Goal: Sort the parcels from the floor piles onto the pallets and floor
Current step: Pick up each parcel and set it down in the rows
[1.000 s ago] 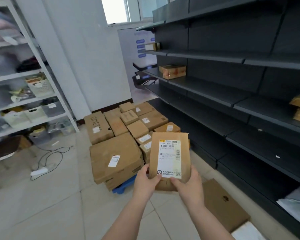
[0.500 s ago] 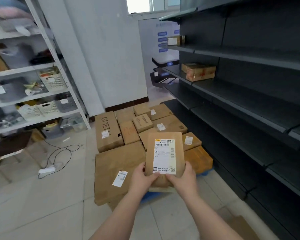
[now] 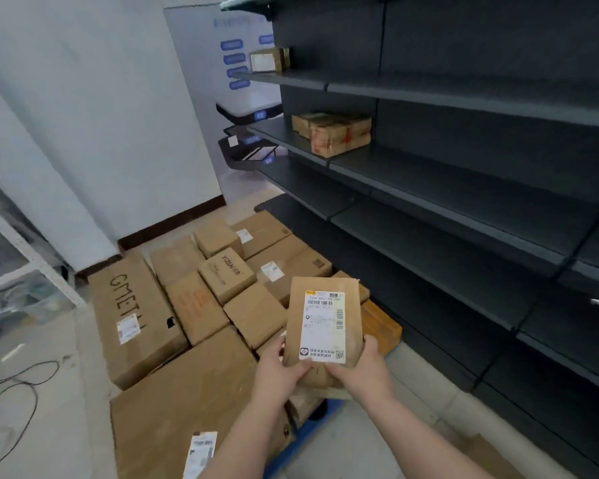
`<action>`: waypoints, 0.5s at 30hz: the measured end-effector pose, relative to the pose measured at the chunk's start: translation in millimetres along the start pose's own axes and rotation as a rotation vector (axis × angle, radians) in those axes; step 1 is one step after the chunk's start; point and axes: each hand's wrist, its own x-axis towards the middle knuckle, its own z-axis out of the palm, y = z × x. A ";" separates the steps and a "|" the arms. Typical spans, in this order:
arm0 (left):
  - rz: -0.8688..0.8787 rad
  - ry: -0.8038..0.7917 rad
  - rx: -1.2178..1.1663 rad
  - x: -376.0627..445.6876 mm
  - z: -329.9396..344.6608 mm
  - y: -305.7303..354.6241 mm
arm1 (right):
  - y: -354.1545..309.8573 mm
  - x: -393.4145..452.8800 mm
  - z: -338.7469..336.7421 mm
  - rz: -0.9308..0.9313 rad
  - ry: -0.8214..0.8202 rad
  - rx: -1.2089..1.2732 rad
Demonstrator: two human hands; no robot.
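Note:
I hold a flat brown paper parcel [image 3: 324,326] upright, its white shipping label facing me. My left hand [image 3: 279,369] grips its lower left corner and my right hand [image 3: 358,369] grips its lower right corner. Below and beyond the parcel lies a pile of cardboard boxes [image 3: 222,285] of mixed sizes, resting on a blue pallet [image 3: 305,433] whose edge shows under the near boxes. A long box marked GMETAL [image 3: 135,319] lies at the pile's left side, and a large flat box [image 3: 184,406] lies nearest me.
Dark metal shelving [image 3: 464,209] runs along the right, with a taped box [image 3: 332,133] and a smaller box [image 3: 268,59] on upper shelves. A white rack [image 3: 18,257] stands at the left. A black cable [image 3: 7,395] lies on the tiled floor.
I have come closer to the box pile and the view has swung right and down. The parcel stays in both hands, now over the pile's near right part.

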 end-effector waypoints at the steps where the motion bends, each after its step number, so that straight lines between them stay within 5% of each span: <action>1: 0.017 -0.031 0.018 20.4 -4.7 2.0 | -7.3 12.2 7.3 0.024 0.012 0.006; 15: 0.068 -0.490 0.218 263.6 60.9 6.5 | 5.4 194.0 45.2 0.400 0.176 0.119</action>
